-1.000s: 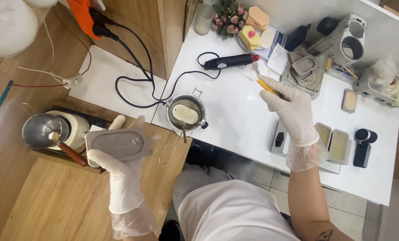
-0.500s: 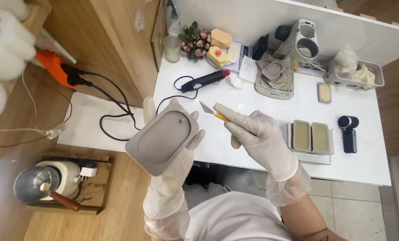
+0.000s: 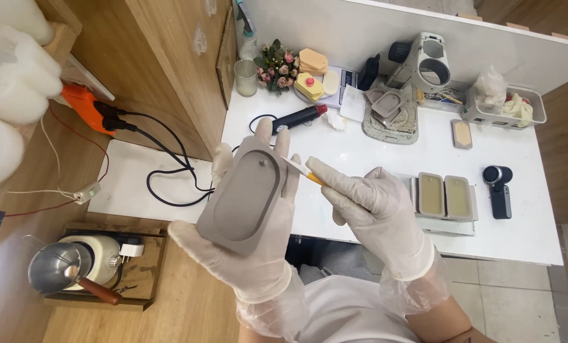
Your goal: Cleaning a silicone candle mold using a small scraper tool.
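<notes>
My left hand [image 3: 258,254], in a pale glove, holds a grey oval mould [image 3: 241,198] flat on its palm in front of me, hollow side up. My right hand [image 3: 376,213], also gloved, grips a small tool with a yellow handle and a white tip [image 3: 302,170]. The tip rests at the mould's upper right rim. Both hands hover over the near edge of the white table [image 3: 373,152].
Two filled grey moulds [image 3: 445,197] sit on the table to my right, beside a small black device [image 3: 499,190]. Further back stand a black heat tool [image 3: 300,117], flowers [image 3: 276,67], yellow soap pieces [image 3: 312,79] and a white tray [image 3: 506,105]. A steel pot [image 3: 55,268] sits low left.
My left hand lifted the grey mould from beside the pot on the left up to the middle. My right hand brought the tool from over the table to the mould's rim.
</notes>
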